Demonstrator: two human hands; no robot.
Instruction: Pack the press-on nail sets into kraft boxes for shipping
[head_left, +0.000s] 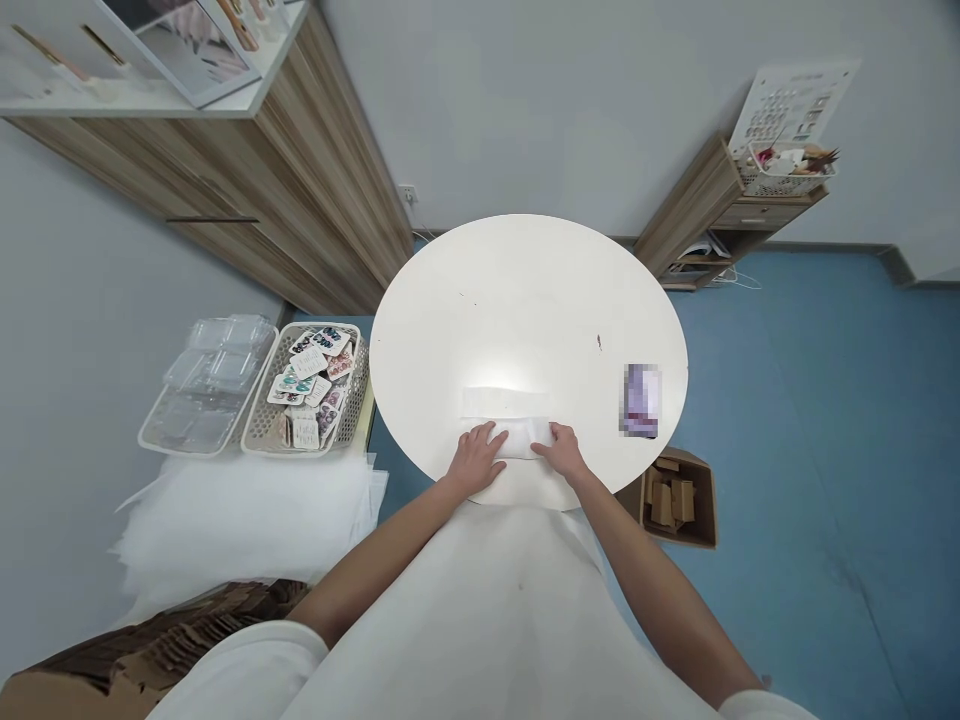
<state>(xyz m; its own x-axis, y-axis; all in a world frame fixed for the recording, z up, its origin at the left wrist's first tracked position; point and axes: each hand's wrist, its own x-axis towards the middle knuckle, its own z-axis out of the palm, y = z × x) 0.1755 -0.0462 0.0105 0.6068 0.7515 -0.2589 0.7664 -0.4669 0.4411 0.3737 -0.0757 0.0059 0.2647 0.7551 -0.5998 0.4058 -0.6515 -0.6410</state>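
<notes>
A white foam sheet (pixel 505 402) lies near the front edge of the round white table, its near part folded into a flat, narrow bundle (pixel 517 438). My left hand (pixel 474 462) rests over the bundle's left end, fingers a little spread on top and thumb at the near side, holding it down. At the right end, my right hand (pixel 564 454) grips the bundle between thumb and fingers. Whatever may be inside the folds is hidden.
A phone-sized, blurred purple item (pixel 640 400) lies on the table (pixel 517 290) at right. Left stand a basket of carded accessories (pixel 307 385), clear plastic boxes (pixel 217 375) and stacked foam sheets (pixel 247 515). A carton (pixel 701 500) sits on the floor at right; cabinets (pixel 315 170) stand behind.
</notes>
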